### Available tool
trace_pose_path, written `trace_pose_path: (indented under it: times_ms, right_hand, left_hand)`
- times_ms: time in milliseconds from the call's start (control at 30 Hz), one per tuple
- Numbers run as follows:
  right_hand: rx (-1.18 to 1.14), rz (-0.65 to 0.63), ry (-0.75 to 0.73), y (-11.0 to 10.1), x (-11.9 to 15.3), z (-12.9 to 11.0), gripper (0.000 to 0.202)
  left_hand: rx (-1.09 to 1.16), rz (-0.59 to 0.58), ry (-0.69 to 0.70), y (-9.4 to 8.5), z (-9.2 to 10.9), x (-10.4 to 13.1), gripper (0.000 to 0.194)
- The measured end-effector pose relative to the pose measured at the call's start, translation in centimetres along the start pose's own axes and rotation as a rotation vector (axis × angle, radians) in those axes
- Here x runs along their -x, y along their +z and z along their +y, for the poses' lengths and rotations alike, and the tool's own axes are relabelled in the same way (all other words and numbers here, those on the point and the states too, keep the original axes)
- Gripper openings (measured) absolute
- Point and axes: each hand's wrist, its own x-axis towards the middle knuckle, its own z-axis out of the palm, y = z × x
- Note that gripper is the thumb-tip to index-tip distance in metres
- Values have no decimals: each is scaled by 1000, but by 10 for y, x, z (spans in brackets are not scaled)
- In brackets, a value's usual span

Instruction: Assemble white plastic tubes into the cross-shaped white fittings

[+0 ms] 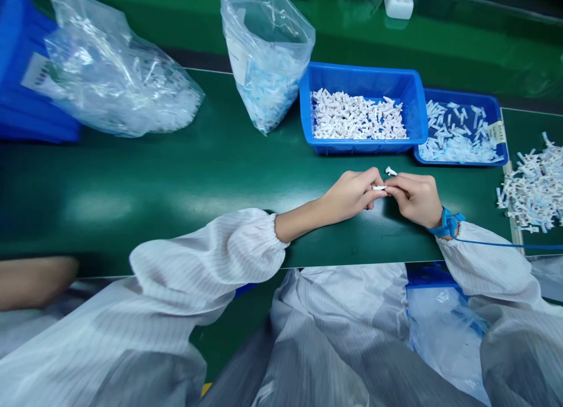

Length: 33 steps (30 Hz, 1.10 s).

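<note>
My left hand (354, 193) pinches a small white plastic part (378, 187) between thumb and fingers, above the green bench. Close against it, my right hand (416, 197) is closed too, its fingertips meeting the end of that part. A second small white piece (390, 171) shows just above my right fingertips; whether it is held or lies on the bench I cannot tell. Just beyond both hands stands a blue bin (365, 144) of small white parts. Beside it, a shallower blue tray (461, 162) holds pale blue and white tube-like pieces.
A heap of white and pale blue pieces (534, 187) lies at the right. Clear bags of parts stand at the back, one upright (272, 73), one slumped (127, 84) beside a blue crate (26, 84). A blue wrist cord (505, 243) trails right. Another person's arm (35, 281) shows lower left.
</note>
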Motion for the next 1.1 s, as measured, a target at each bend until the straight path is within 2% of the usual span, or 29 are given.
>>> trace_pose_path:
  times_ms: [167, 267, 500, 767, 900, 1100]
  right_hand:
    - [-32, 65, -47, 5, -5, -1, 23]
    - [-52, 49, -9, 6, -6, 0, 22]
    - [-82, -40, 43, 0, -9, 7, 22]
    - [-181, -243, 46, -13, -10, 23, 25]
    - [-206, -287, 18, -16, -11, 26, 28]
    - [-248, -321, 2, -21, -11, 30, 27]
  left_hand:
    - [19, 30, 8, -2, -1, 0, 28]
    - [17, 45, 19, -2, -1, 1, 29]
    - [-43, 39, 51, 0, -4, -4, 19]
    - [-153, 5, 124, 1, -8, -6, 17]
    - [-175, 3, 172, 1, -9, -7, 16]
    - [-217, -44, 153, -1, -6, -7, 15]
